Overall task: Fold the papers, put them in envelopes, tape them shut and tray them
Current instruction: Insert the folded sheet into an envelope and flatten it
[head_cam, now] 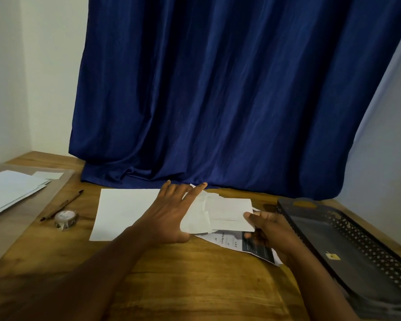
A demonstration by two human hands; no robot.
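The right hand's [267, 230] grip is a pinch: thumb on top, fingers curled beneath, clamped on the near right corner of a folded white paper [229, 214]. That folded paper sits partly inside a white envelope [196, 220], which lies at the middle of the wooden worktop [195, 274]. The left hand's [171, 214] grip is released, its fingers straight and spread, the palm pressing flat on the envelope's left end and on the edge of a blank white sheet [125, 212] that lies just to the left.

Under the envelope and the right hand lies a printed sheet [236, 245] with small text and a dark panel, its corner jutting toward the near edge. To the right, well clear of the hands, a black perforated metal tray [384, 258] runs along the worktop's side. On the left sit a roll of tape [66, 218] and, just beside it, a pen [61, 205] lying at a slant. Farther left is a fanned stack of white envelopes [12, 191]. A dark blue curtain [218, 89] hangs behind, its hem resting on the worktop's far edge.
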